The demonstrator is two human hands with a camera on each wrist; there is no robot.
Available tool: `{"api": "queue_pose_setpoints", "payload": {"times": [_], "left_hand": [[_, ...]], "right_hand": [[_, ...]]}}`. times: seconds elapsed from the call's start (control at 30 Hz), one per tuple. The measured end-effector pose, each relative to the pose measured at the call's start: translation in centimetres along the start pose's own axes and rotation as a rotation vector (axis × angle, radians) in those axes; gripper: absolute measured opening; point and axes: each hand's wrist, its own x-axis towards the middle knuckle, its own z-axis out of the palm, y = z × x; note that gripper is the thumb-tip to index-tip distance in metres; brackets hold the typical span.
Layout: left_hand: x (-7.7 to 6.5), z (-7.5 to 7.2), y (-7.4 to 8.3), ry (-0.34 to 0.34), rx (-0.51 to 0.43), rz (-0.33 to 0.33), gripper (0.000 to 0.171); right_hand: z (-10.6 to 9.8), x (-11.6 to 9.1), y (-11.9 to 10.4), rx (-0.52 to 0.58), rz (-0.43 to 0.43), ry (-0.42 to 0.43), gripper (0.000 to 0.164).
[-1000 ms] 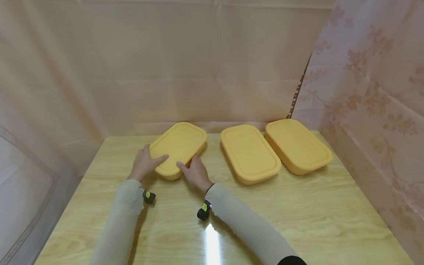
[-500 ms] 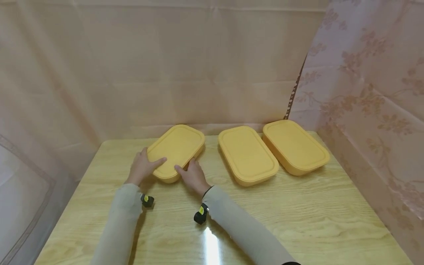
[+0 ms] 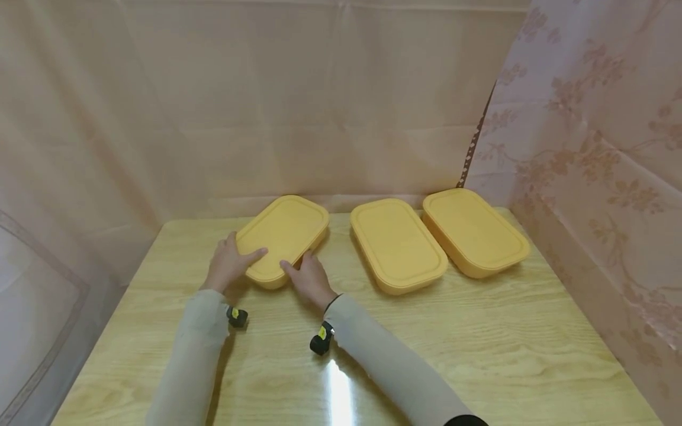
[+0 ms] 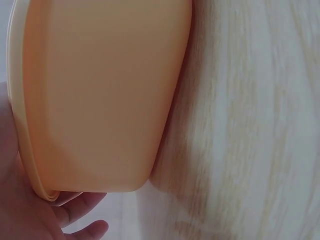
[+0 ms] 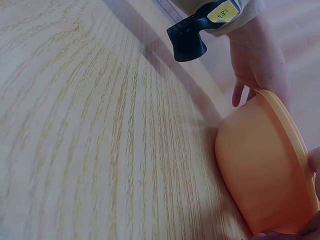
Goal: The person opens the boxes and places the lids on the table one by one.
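A yellow lidded food container (image 3: 288,228) sits slanted at the back left of the table, between both hands. My left hand (image 3: 228,264) grips its left side, the thumb lying over the lid and the fingers along the wall. From the right, my right hand (image 3: 311,280) holds the near corner, thumb on the lid's edge and fingers against the side, partly hidden. In the left wrist view the container's smooth wall (image 4: 105,100) fills the left, with fingertips showing below the rim. The right wrist view catches its rounded end (image 5: 260,160) low above the wood.
Two matching yellow containers stand to the right, a middle one (image 3: 398,245) and a far-right one (image 3: 474,231), close beside each other. The wooden table (image 3: 479,349) ends at a beige curtain (image 3: 298,106) behind. Floral cloth (image 3: 602,154) hangs on the right.
The head view has shifted slightly. Both hands keep the same hold on the left container, and all the containers stay in their places.
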Motion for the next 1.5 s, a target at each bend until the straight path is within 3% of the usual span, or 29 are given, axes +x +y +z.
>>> {"api": "queue_pose_setpoints", "payload": {"times": [0.6,0.77,0.87,1.1,1.5], "left_hand": [[0.1,-0.5,0.2,-0.008,-0.026,0.008,0.124],[-0.3,-0.3,0.3,-0.036,-0.02,0.009,0.123],[-0.4,-0.7,0.4,-0.026,-0.04,0.041,0.115],[-0.4,-1.8,0.2,0.029,-0.115,0.124,0.074],[-0.1,-1.5,-0.2,0.021,-0.155,0.083,0.073]], "right_hand": [[0.0,-0.1,-0.2,0.062,0.017,-0.008,0.077],[0.1,-0.6,0.1,0.085,0.017,0.027,0.065],[-0.1,-0.6,0.1,0.088,0.0,0.061,0.058],[-0.1,-0.5,-0.2,0.073,-0.032,0.076,0.058],[-0.7,-0.1,0.1,0.172,-0.004,0.119,0.048]]}}
